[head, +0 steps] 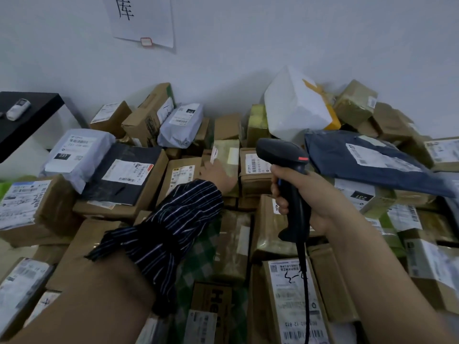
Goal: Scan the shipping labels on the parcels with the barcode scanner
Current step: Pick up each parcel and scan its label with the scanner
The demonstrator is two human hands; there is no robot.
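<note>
My right hand (315,197) grips the handle of a black barcode scanner (288,167). Its head points away from me, toward a brown box with a barcode label (253,165). The scanner's cable hangs down over a labelled box (295,301) near me. My left hand (218,177), in a dark striped sleeve, reaches into the pile and touches a tape-wrapped yellowish parcel (227,155) with a small white label. Whether its fingers curl round the parcel cannot be seen. Several cardboard boxes and poly bags with shipping labels lie all around.
A large white bagged parcel (295,105) stands at the back. A dark blue mailer (367,162) lies right of the scanner. A black table (29,120) at the left holds a small white device (18,109). A paper sign (141,18) hangs on the wall.
</note>
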